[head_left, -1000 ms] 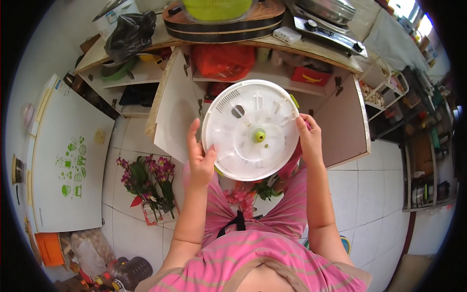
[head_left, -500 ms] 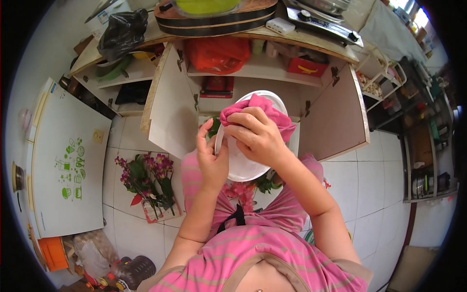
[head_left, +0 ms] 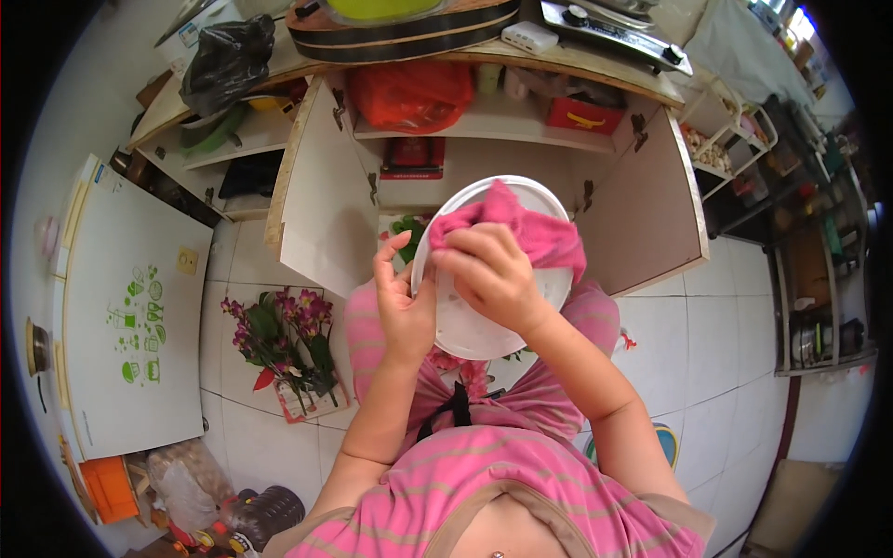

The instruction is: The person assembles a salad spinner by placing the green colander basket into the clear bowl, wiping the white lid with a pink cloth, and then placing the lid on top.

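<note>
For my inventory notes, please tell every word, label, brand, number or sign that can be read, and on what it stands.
None can be read clearly.
Blue label on the white fridge: too small.
Label on the white appliance: blurred.
Flat red packet in the cabinet: pale print, too small.
White round plastic piece and pink cloth: no text shows.

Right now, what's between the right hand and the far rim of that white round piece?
In the head view: the pink cloth, held by the right hand.
</note>
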`<state>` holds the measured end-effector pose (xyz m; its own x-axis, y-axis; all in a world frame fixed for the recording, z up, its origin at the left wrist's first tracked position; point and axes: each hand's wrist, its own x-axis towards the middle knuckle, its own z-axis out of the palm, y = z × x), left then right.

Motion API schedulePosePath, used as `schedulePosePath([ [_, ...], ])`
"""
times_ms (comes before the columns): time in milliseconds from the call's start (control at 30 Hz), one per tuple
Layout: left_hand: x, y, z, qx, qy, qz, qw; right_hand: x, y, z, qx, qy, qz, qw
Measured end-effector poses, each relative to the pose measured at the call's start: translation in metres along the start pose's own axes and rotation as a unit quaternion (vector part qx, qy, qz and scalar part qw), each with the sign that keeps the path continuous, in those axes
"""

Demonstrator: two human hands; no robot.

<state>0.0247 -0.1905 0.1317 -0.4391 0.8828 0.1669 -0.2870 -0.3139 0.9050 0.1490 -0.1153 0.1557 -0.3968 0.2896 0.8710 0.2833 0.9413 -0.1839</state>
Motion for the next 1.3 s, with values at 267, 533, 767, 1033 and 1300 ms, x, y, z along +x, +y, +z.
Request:
schedulePosePath([
  [267,0.005,-0.005,-0.02,0.084,0.014,0.063,0.994,-0.023,0.057,-0.027,-0.029,0.109,0.28,0.953],
  [533,0.002,-0.007,-0.021,0.064,0.038,0.032,0.997,-0.022,-0.001,-0.02,-0.017,-0.027,0.077,0.996],
  [767,0.0,-0.01,-0.027,0.071,0.019,0.038,0.997,-0.037,0.046,-0.043,-0.006,0.036,0.348,0.937],
  [1033,0.008,-0.009,-0.026,0.008,0.031,-0.002,0.999,-0.02,0.003,-0.043,0.116,0.148,0.349,0.918],
  [1300,0.016,-0.004,-0.04,0.012,0.055,0.015,0.998,-0.064,-0.037,-0.03,0.003,-0.177,0.117,0.977],
])
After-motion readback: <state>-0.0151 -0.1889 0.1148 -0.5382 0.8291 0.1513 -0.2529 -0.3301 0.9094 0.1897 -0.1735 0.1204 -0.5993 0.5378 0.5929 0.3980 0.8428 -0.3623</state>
